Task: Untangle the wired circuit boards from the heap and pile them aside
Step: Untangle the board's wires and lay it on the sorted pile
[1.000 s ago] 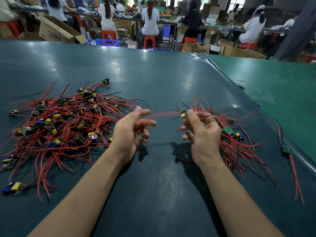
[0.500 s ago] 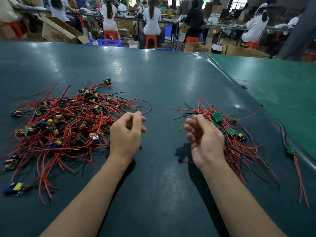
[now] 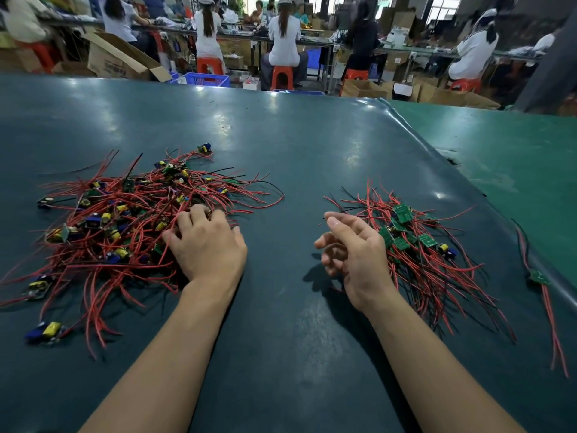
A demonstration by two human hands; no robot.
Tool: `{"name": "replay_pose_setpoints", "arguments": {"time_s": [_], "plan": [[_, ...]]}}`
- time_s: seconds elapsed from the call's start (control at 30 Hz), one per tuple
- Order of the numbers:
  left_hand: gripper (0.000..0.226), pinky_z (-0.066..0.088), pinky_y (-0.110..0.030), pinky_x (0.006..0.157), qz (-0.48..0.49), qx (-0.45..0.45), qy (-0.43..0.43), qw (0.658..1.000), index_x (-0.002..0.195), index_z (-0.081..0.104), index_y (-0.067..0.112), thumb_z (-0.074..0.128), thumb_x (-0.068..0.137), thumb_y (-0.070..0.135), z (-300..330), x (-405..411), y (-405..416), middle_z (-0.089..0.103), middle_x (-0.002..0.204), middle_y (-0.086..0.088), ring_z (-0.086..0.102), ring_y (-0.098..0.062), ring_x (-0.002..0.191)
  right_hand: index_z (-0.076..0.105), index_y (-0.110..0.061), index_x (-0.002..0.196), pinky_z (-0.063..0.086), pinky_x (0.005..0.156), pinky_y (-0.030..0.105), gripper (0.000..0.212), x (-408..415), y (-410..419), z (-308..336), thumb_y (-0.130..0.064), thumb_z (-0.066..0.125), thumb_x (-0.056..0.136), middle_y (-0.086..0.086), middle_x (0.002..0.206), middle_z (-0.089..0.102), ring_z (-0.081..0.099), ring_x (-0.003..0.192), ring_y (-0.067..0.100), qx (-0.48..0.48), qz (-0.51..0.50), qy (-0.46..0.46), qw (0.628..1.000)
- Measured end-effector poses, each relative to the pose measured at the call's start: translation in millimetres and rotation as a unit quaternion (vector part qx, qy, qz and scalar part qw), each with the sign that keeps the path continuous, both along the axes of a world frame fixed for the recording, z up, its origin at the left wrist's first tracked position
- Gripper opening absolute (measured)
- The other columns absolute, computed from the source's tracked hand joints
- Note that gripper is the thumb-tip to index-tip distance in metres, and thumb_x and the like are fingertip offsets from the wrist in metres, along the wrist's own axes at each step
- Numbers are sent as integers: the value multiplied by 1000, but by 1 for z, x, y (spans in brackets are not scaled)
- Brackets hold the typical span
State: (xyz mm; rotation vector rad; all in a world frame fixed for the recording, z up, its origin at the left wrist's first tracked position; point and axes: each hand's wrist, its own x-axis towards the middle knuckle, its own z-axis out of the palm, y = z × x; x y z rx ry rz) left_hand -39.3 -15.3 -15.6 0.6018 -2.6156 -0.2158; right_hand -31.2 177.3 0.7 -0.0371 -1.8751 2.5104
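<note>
The left hand [image 3: 207, 245] lies palm down on the near right edge of the heap [image 3: 125, 223], its fingers reaching in among the red wires; whether they have closed on a wire or only rest there cannot be told, since the tips are buried. The right hand [image 3: 352, 251] hovers just above the mat [image 3: 281, 151], fingers loosely curled and holding nothing, between the heap and the pile [image 3: 415, 248], closer to the pile.

The heap sprawls to the left: a wide tangle of red and a few black leads with yellow and blue parts on small boards. The pile to the right is tidier, green boards bunched together with their wires trailing toward the person. One loose board [image 3: 538, 278] with long leads lies apart at the mat's right edge.

Judging by bulk, the heap is much larger than the pile, so most of the sorting seems left. The step in hand looks like picking out the next board.
</note>
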Motion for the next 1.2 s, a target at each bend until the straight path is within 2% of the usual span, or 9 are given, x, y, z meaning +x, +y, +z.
{"name": "replay_pose_setpoints", "arguments": {"time_s": [0.13,0.3,0.4,0.47,0.6,0.7,0.97,1.1,1.2], "plan": [[51,32,-55,102,28,77,29,996,122,56,9,54,91,49,4,-1,-3,53,126,-17,47,-37,121,65,-14,99,34,39,19,7,0,1,-1,-12,60,95,7,62,65,49,41,14,8,19,3,1000],[45,35,-52,99,26,152,115,981,131,43,10,57,92,28,9,0,-7,60,124,-18,53,-39,118,66,-13,97,34,39,20,9,-2,3,-1,-9,58,94,7,64,65,50,42,14,4,29,0,1000],[27,46,-47,84,-53,102,238,965,115,61,10,58,90,20,14,7,-7,69,100,-12,58,-38,98,67,-13,97,35,40,19,10,-2,3,-1,-8,58,94,7,64,66,50,43,14,12,35,-2,999],[23,42,-45,82,-41,29,273,961,111,63,14,55,91,22,16,11,-6,65,99,-9,53,-36,99,67,-12,97,35,40,19,13,-3,3,-1,-6,56,94,6,64,66,50,43,13,17,39,-2,999],[44,26,-51,100,55,72,126,988,131,51,12,53,88,19,12,7,-11,47,138,-12,38,-35,125,67,-10,96,34,41,19,17,-3,5,-1,-1,53,93,5,64,65,50,44,12,7,50,-6,999],[41,27,-50,100,47,85,70,993,130,54,13,55,89,14,8,5,-13,49,135,-12,45,-35,120,67,-10,97,34,41,19,17,-3,6,0,-1,53,93,5,64,65,50,45,12,0,50,-8,999],[18,28,-48,91,50,81,156,983,105,72,19,61,92,26,10,2,-19,70,103,-10,50,-34,106,67,-10,96,33,42,19,17,-3,6,-1,-1,53,92,6,65,65,50,45,12,-4,53,-10,999],[43,38,-45,87,-6,120,241,963,109,69,20,58,88,56,17,6,-10,72,81,1,60,-34,94,67,-10,95,32,42,19,18,-2,5,1,0,52,92,5,64,65,49,44,12,0,53,-15,998],[45,46,-46,79,16,183,215,959,123,54,13,52,93,47,15,2,-12,72,90,-12,62,-41,95,67,-9,94,30,43,19,18,-1,4,1,0,51,92,4,64,64,48,44,12,-3,54,-17,998]]}}
